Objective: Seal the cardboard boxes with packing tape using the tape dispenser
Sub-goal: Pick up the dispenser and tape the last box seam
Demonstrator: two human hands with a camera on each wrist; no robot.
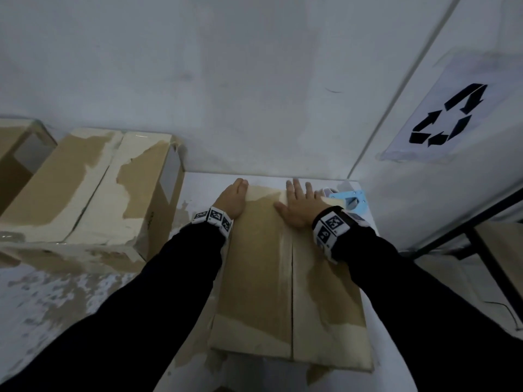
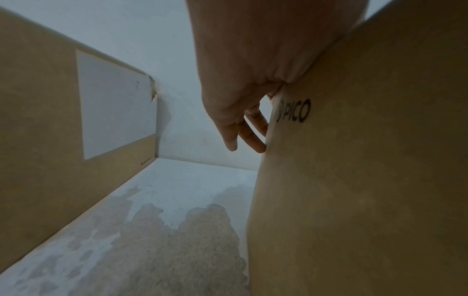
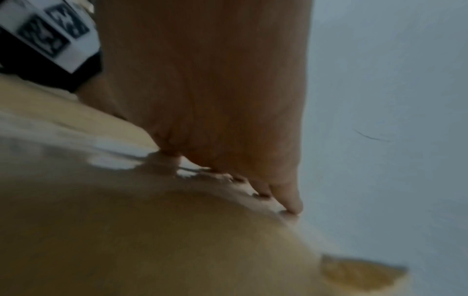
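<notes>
A closed cardboard box (image 1: pixel 254 278) lies in front of me, its two top flaps meeting in a seam down the middle. My left hand (image 1: pixel 232 198) lies over the box's far left edge. In the left wrist view its straight fingers (image 2: pixel 231 140) point down along the box's side (image 2: pixel 354 180), beside a printed "PICO". My right hand (image 1: pixel 300 206) presses flat on the top near the far end of the seam, fingers spread; the right wrist view shows its fingers (image 3: pixel 291 200) against the box top (image 3: pixel 126 240). The blue tape dispenser (image 1: pixel 352 200) sits just beyond my right hand.
A larger box (image 1: pixel 85 179) with old tape patches stands to the left, a white label (image 2: pixel 113 104) on its side. Another box (image 1: pixel 17 154) stands further left. The white table (image 1: pixel 42 301) is worn. A wall runs close behind, a recycling sign (image 1: pixel 450 114) on the right.
</notes>
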